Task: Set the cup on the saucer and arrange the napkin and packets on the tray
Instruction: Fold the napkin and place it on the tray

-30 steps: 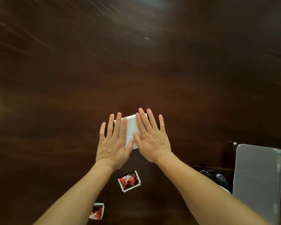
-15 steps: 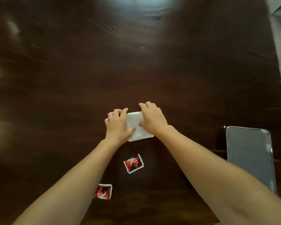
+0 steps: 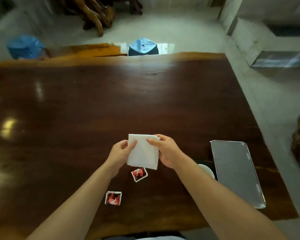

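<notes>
Both hands hold a folded white napkin (image 3: 143,154) lifted off the dark wooden table (image 3: 93,110). My left hand (image 3: 121,151) pinches its left edge and my right hand (image 3: 164,150) grips its right edge. Two red and white packets lie on the table below: one (image 3: 139,174) just under the napkin, the other (image 3: 113,197) nearer me by my left forearm. A ribbed silver tray (image 3: 235,172) sits at the right. A white rim, either the cup or the saucer (image 3: 207,170), shows between my right forearm and the tray, mostly hidden.
The table's right edge runs close past the tray, with pale floor beyond. Two blue stools (image 3: 143,47) stand behind the far edge, and a carved wooden piece (image 3: 93,13) stands on the floor further back.
My hands went from pressing flat on the napkin to gripping its edges and lifting it off the table. The view tilted up, showing the far edge and the room.
</notes>
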`<act>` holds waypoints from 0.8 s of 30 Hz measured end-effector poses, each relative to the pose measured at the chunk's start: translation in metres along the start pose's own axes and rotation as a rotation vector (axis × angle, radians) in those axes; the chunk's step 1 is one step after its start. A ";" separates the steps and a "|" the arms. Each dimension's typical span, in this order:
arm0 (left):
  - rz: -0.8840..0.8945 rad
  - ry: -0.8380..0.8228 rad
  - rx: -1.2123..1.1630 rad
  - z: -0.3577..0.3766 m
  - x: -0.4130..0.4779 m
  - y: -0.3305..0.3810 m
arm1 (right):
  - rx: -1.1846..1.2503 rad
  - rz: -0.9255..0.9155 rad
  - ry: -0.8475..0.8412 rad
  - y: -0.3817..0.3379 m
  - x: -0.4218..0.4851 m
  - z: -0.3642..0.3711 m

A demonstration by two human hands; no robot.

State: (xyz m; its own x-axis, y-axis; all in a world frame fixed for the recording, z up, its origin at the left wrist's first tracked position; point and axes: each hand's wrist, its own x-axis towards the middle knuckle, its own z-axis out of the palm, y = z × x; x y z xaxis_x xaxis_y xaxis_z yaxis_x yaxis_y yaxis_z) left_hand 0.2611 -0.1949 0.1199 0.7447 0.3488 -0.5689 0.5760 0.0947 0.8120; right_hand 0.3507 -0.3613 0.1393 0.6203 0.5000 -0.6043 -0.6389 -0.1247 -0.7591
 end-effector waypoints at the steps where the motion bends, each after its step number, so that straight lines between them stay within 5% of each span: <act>1: -0.019 0.009 -0.025 0.007 -0.011 0.003 | 0.062 0.003 -0.014 -0.002 -0.012 0.000; 9: 0.046 0.123 -0.123 0.056 -0.083 -0.001 | -0.024 0.009 0.168 0.032 -0.078 0.000; 12: 0.127 -0.021 0.011 0.059 -0.100 -0.013 | 0.021 -0.005 0.240 0.048 -0.100 -0.008; 17: -0.037 -0.299 -0.117 0.054 -0.127 -0.013 | 0.135 0.016 0.321 0.060 -0.140 -0.014; 24: -0.078 -0.373 -0.259 0.046 -0.146 -0.031 | 0.213 0.075 0.291 0.103 -0.190 -0.011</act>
State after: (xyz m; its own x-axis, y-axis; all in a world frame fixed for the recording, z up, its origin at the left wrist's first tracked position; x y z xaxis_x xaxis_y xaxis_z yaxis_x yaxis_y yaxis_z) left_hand 0.1497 -0.2917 0.1717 0.8005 -0.0238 -0.5988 0.5669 0.3542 0.7438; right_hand 0.1718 -0.4789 0.1731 0.6518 0.2278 -0.7233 -0.7490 0.0442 -0.6611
